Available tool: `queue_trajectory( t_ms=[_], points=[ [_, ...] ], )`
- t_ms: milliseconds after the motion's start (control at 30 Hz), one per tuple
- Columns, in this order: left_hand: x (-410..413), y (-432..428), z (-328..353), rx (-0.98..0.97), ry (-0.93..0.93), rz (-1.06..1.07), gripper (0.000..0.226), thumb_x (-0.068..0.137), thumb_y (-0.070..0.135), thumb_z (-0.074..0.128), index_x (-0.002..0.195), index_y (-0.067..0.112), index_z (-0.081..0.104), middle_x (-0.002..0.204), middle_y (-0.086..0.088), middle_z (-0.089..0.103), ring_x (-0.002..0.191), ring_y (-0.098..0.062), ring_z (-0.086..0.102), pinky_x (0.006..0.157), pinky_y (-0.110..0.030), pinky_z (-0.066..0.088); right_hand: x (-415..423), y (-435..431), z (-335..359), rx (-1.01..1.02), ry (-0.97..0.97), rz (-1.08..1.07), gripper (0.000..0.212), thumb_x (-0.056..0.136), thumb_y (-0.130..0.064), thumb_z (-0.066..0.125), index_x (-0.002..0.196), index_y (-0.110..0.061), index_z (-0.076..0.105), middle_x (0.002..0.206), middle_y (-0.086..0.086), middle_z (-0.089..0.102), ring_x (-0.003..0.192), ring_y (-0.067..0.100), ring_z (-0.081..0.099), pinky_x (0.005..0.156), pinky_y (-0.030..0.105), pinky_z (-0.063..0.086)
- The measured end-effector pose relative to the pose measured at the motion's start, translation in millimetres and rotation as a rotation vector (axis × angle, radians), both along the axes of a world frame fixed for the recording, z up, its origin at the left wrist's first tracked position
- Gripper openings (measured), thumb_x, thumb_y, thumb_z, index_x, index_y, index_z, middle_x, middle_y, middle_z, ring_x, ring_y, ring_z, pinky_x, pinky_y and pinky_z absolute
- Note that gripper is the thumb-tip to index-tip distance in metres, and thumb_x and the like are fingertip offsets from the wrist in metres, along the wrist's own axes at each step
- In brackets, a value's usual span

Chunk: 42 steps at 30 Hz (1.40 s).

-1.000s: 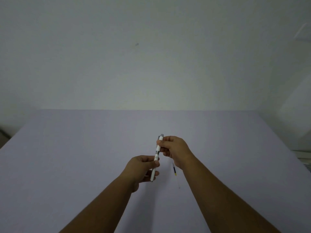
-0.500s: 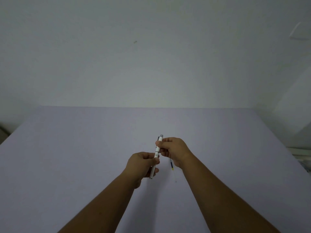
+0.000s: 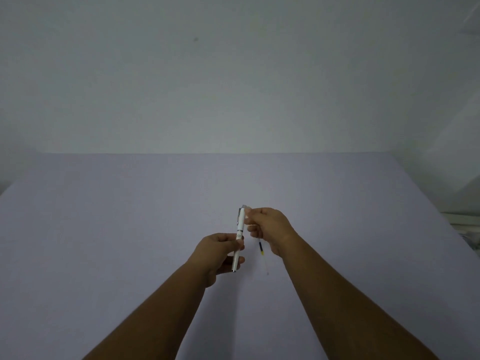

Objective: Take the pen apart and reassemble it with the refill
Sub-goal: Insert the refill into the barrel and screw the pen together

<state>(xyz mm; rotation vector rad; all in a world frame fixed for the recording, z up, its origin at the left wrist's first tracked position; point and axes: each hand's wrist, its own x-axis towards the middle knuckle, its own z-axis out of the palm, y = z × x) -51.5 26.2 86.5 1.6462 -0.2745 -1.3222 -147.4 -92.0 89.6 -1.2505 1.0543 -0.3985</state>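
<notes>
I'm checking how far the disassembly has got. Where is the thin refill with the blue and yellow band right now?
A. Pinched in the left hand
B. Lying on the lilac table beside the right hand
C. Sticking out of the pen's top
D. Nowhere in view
B: the thin refill with the blue and yellow band lies on the lilac table by the right hand, while the left hand holds the white pen.

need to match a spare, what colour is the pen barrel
White, with a silver band and tip, on the pen in the left hand; head view.
</notes>
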Motion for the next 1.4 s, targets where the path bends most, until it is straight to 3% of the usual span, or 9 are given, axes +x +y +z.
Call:
queue_trajectory(
  t_ms=[67, 167, 300, 367, 533, 633, 833, 1267, 1400],
  points=[
    [-2.3, -6.2, -12.1, 0.023, 0.019, 0.036, 0.01, 0.084, 0.012, 0.066, 0.094, 0.01, 0.067, 0.088, -0.013, 0.066, 0.07, -0.025, 0.066, 0.06, -0.034, 0.06, -2.9, -8.4, -14.3, -0.078, 0.126, -0.085, 0.019, 0.089, -0.023, 0.057, 0.075, -0.013, 0.064, 0.075, 0.004, 0.065, 0.064, 0.015, 0.059, 0.064, 0.027, 0.055],
    [-7.7, -15.4, -35.7, 0.055, -0.031, 0.064, 0.01, 0.084, 0.014, 0.067, 0.093, 0.01, 0.069, 0.079, -0.008, 0.063, 0.067, -0.02, 0.058, 0.062, -0.03, 0.054, -10.0, -14.6, -37.2, -0.29, 0.464, -0.021, 0.024, 0.088, -0.013, 0.048, 0.081, -0.002, 0.068, 0.084, 0.015, 0.068, 0.081, 0.029, 0.064, 0.08, 0.041, 0.055],
    [-13.8, -25.5, -66.1, 0.093, -0.174, 0.052, 0.009, 0.082, 0.016, 0.068, 0.089, 0.012, 0.072, 0.076, -0.006, 0.067, 0.071, -0.022, 0.061, 0.08, -0.037, 0.057, -17.8, -7.5, -61.4, -0.396, 0.706, 0.102, 0.026, 0.085, -0.009, 0.048, 0.059, -0.008, 0.053, 0.068, 0.008, 0.059, 0.07, 0.024, 0.054, 0.057, 0.023, 0.04],
    [-16.2, -29.1, -75.6, 0.119, -0.245, 0.028, 0.005, 0.082, 0.018, 0.069, 0.078, 0.02, 0.07, 0.078, -0.005, 0.069, 0.077, -0.024, 0.064, 0.085, -0.041, 0.057, -18.9, -5.1, -71.2, -0.377, 0.742, 0.147, 0.019, 0.083, -0.009, 0.053, 0.067, -0.007, 0.061, 0.074, 0.01, 0.064, 0.069, 0.022, 0.056, 0.052, 0.02, 0.037],
    [-18.5, -31.9, -94.6, 0.162, -0.391, -0.003, 0.011, 0.08, 0.026, 0.07, 0.09, 0.019, 0.07, 0.078, 0.002, 0.068, 0.069, -0.014, 0.061, 0.063, -0.025, 0.052, -23.4, 4.6, -90.1, -0.375, 0.716, 0.111, 0.018, 0.083, -0.008, 0.055, 0.098, -0.004, 0.065, 0.101, 0.014, 0.07, 0.096, 0.028, 0.064, 0.073, 0.024, 0.046],
    [-18.5, -33.3, -100.4, 0.179, -0.432, 0.002, 0.015, 0.08, 0.026, 0.07, 0.092, 0.017, 0.07, 0.083, 0.0, 0.069, 0.074, -0.015, 0.062, 0.068, -0.025, 0.05, -21.4, 5.7, -95.8, -0.362, 0.692, 0.087, 0.018, 0.083, -0.007, 0.053, 0.099, -0.006, 0.063, 0.103, 0.015, 0.068, 0.094, 0.03, 0.065, 0.079, 0.03, 0.052],
    [-18.4, -36.9, -106.9, 0.18, -0.486, 0.014, 0.015, 0.078, 0.023, 0.072, 0.09, 0.019, 0.064, 0.081, 0.003, 0.067, 0.079, -0.016, 0.063, 0.079, -0.032, 0.054, -14.4, 7.8, -102.8, -0.357, 0.673, 0.102, 0.015, 0.085, -0.008, 0.054, 0.097, -0.007, 0.063, 0.102, 0.012, 0.068, 0.092, 0.027, 0.064, 0.079, 0.033, 0.054],
    [-18.8, -39.3, -112.3, 0.203, -0.537, 0.001, 0.013, 0.079, 0.023, 0.071, 0.088, 0.018, 0.063, 0.076, 0.007, 0.063, 0.068, -0.007, 0.059, 0.057, -0.017, 0.044, -9.2, 8.3, -109.3, -0.351, 0.663, 0.088, 0.014, 0.084, -0.01, 0.056, 0.095, -0.01, 0.065, 0.099, 0.009, 0.069, 0.089, 0.023, 0.064, 0.071, 0.025, 0.048],
    [-19.2, -39.7, -112.3, 0.209, -0.561, -0.008, 0.013, 0.08, 0.022, 0.07, 0.088, 0.016, 0.063, 0.079, 0.004, 0.064, 0.072, -0.011, 0.06, 0.059, -0.017, 0.044, -8.3, 8.9, -110.1, -0.343, 0.66, 0.078, 0.014, 0.084, -0.011, 0.057, 0.095, -0.011, 0.065, 0.098, 0.009, 0.07, 0.089, 0.022, 0.065, 0.071, 0.025, 0.048]
  ],
)
